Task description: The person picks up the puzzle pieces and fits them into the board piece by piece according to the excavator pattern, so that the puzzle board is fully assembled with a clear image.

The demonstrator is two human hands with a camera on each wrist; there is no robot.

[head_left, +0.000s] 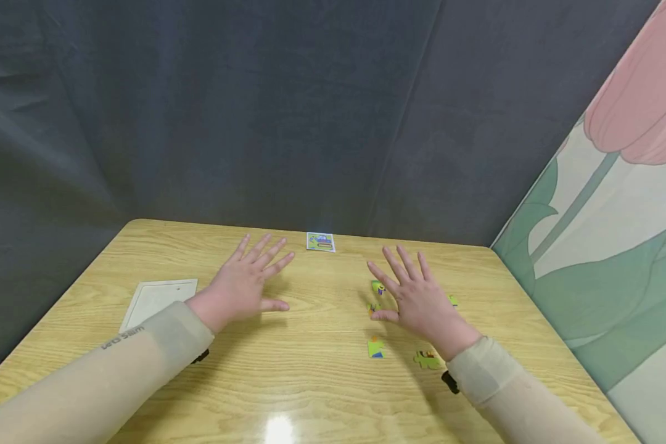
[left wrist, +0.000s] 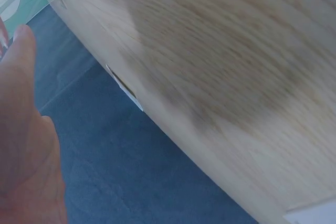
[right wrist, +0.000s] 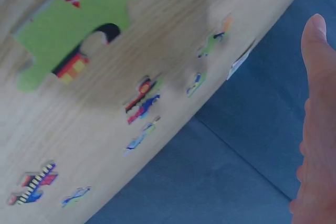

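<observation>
Both hands hover over a wooden table with fingers spread and nothing in them. My left hand (head_left: pixel 243 285) is over the left half, its thumb pointing toward the middle. Over the right half, my right hand (head_left: pixel 422 302) partly covers a group of jigsaw pieces. A green and blue piece (head_left: pixel 375 348) lies below the thumb, and a green piece (head_left: pixel 427 359) lies near the wrist. Another piece (head_left: pixel 378 287) shows by the index finger. In the right wrist view, a large green jigsaw piece (right wrist: pixel 79 24) appears close, with several colourful ones (right wrist: pixel 142 100) beyond it.
A white tray or board (head_left: pixel 163 296) lies at the table's left, partly behind the left sleeve. Near the back edge is a small printed picture card (head_left: pixel 320 242). A dark curtain (head_left: pixel 255 111) hangs behind the table (head_left: pixel 311 394); a tulip-patterned wall (head_left: pixel 616 246) borders the right.
</observation>
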